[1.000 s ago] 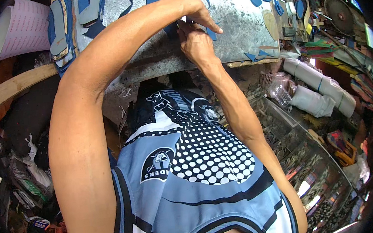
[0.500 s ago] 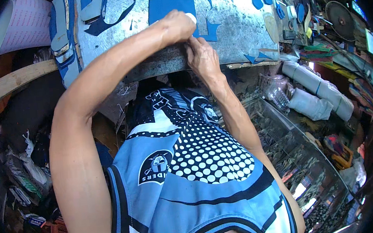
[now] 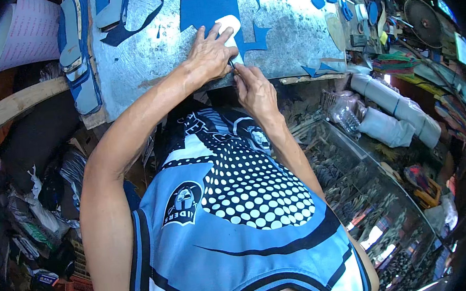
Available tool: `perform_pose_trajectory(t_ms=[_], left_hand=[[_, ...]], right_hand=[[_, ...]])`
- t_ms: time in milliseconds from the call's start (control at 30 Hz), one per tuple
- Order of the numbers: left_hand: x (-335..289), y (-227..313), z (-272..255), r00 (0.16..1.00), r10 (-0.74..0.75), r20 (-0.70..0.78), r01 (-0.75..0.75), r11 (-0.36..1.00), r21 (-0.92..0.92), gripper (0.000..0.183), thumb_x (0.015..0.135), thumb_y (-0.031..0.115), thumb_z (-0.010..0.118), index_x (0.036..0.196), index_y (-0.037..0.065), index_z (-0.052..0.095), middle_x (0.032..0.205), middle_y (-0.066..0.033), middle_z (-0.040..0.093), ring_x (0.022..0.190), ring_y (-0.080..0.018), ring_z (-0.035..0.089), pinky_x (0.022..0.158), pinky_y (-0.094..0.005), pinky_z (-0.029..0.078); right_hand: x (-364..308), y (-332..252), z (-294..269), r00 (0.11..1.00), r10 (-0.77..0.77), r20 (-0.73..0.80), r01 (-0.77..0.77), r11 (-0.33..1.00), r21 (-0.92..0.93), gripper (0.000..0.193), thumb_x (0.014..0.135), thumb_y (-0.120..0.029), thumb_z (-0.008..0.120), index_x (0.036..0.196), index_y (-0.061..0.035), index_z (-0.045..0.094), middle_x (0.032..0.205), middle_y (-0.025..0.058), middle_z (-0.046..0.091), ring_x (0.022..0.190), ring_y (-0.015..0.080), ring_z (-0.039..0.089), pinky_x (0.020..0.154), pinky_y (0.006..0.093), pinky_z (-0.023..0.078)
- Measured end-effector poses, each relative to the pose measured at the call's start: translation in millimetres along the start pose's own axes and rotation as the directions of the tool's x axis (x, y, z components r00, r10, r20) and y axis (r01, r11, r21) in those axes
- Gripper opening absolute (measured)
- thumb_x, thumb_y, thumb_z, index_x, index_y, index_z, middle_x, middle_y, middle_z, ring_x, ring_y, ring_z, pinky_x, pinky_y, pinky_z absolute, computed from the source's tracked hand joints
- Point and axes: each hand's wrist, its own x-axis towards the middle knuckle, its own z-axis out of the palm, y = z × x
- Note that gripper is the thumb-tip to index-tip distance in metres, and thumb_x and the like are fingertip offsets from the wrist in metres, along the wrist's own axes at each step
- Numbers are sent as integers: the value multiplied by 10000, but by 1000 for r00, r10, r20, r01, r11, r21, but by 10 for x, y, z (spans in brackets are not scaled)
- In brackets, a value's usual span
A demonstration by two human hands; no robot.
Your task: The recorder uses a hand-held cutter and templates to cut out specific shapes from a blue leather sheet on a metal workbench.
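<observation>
On the metal-topped table, a rounded white template [image 3: 229, 25] lies against the cut edge of a blue sheet [image 3: 207, 3]. My left hand [image 3: 209, 56] rests over the template, fingers spread and fingertips pressing on it. Just nearer to me, my right hand [image 3: 257, 90] pinches a small knife [image 3: 231, 64], whose thin dark end shows beside my left thumb. The knife's handle is mostly hidden in my fingers. A notched blue offcut [image 3: 254, 38] lies right of the template.
Blue strap pieces [image 3: 132, 18] lie at the table's far left, beside stacked blue-and-grey pieces [image 3: 79, 70]. Blue scraps [image 3: 319, 68] sit near the right front edge. Farther right are a round fan [image 3: 423, 22] and wrapped rolls [image 3: 396, 106]. A glass-topped case [image 3: 370, 189] stands at my right.
My left hand has moved left and toward me, its fingers going from curled to spread, so more of the white template shows. The knife end has come into sight by my right fingers.
</observation>
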Motion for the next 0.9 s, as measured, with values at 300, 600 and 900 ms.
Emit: perform_pose_trajectory(t_ms=[300, 600, 900], left_hand=[[5, 13, 37, 1000, 1, 19, -2, 999, 40, 334, 737, 270, 797, 1062, 220, 741, 1532, -144, 382, 1459, -392, 256, 1155, -636, 234], [27, 27, 29, 1000, -6, 24, 6, 1000, -2, 288, 744, 252, 796, 1023, 203, 748, 1535, -153, 380, 1463, -400, 245, 1165, -625, 218], [-18, 72, 44, 999, -31, -14, 31, 999, -7, 278, 748, 223, 783, 1021, 188, 743, 1529, -153, 389, 1460, -404, 252, 1165, -629, 205]], right_hand=[[-160, 42, -32, 1000, 26, 5, -26, 999, 30, 275, 911, -112, 596, 1174, -42, 632, 1166, 177, 658, 968, 392, 671, 811, 443, 562], [-177, 141, -5, 999, 37, 40, -38, 999, 22, 292, 892, -107, 599, 1169, -17, 620, 1243, 206, 634, 1046, 388, 655, 883, 441, 547], [-150, 161, -92, 997, -8, 72, 5, 999, 40, 293, 883, -109, 599, 1157, -9, 618, 1255, 199, 626, 1026, 384, 660, 870, 439, 552]])
